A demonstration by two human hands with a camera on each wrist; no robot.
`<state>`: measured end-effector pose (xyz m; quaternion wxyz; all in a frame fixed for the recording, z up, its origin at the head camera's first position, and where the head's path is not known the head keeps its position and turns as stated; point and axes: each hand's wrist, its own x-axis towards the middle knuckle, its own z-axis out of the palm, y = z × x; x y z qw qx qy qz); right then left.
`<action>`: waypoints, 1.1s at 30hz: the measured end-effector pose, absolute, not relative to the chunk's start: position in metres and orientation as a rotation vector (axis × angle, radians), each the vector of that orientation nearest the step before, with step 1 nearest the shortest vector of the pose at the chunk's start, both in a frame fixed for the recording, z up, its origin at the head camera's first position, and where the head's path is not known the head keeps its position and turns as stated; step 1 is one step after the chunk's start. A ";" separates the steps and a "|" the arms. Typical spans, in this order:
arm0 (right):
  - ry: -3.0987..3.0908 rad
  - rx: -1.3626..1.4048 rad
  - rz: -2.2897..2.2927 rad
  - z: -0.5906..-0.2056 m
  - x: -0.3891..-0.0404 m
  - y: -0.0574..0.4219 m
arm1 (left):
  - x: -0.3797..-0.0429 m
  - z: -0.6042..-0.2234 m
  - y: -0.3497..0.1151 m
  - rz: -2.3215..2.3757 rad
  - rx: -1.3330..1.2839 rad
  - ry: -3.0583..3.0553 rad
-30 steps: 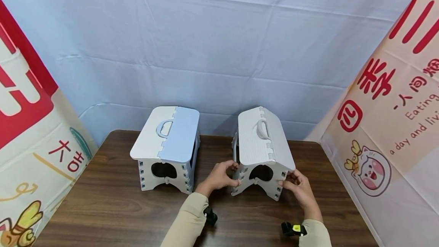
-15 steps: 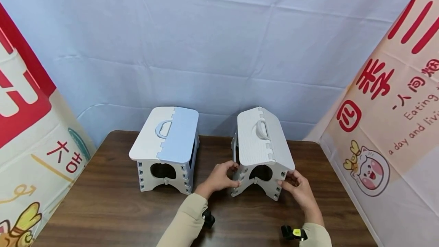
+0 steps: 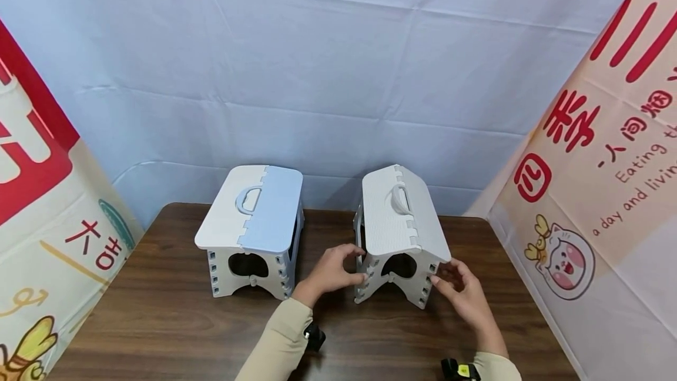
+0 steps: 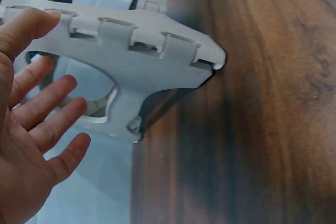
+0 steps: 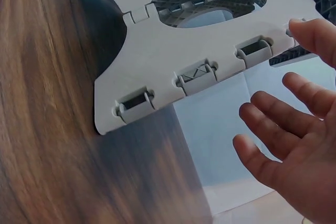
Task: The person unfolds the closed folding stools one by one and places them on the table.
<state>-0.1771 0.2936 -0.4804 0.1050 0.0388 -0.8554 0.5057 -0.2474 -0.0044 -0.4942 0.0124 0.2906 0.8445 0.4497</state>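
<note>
A grey folding stool (image 3: pixel 394 210) stands at the right of the table, its seat creased along the hinge like a low roof. My left hand (image 3: pixel 330 272) is beside its left front leg. In the left wrist view, the thumb (image 4: pixel 50 19) lies against the hinged edge while the other fingers spread loosely. My right hand (image 3: pixel 468 298) is at the opposite side. Its thumb (image 5: pixel 310 30) is at the stool's hinged corner in the right wrist view, with the other fingers apart from the panel. A second folding stool (image 3: pixel 227 207), white and blue with a flat seat, stands at left.
The brown wooden table (image 3: pixel 174 334) carries both stools, with a gap between them. A pale blue cloth (image 3: pixel 296 63) hangs behind. Printed cloths flank the table on the left (image 3: pixel 32 240) and right (image 3: pixel 624 234).
My right hand has drawn slightly away from the grey stool, its fingers loosening. The left fingers have eased a little too. Both stools stand as before; the head view has shifted slightly.
</note>
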 end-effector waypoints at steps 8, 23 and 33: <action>-2.555 0.140 1.312 -0.468 -0.175 0.297 | -0.246 -0.482 -0.012 1.268 0.971 2.792; -2.564 0.180 1.178 -0.443 -0.173 0.297 | -0.243 -0.461 -0.020 1.125 1.014 3.026; -2.525 0.262 1.064 -0.430 -0.175 0.294 | -0.236 -0.442 -0.018 1.103 1.119 3.176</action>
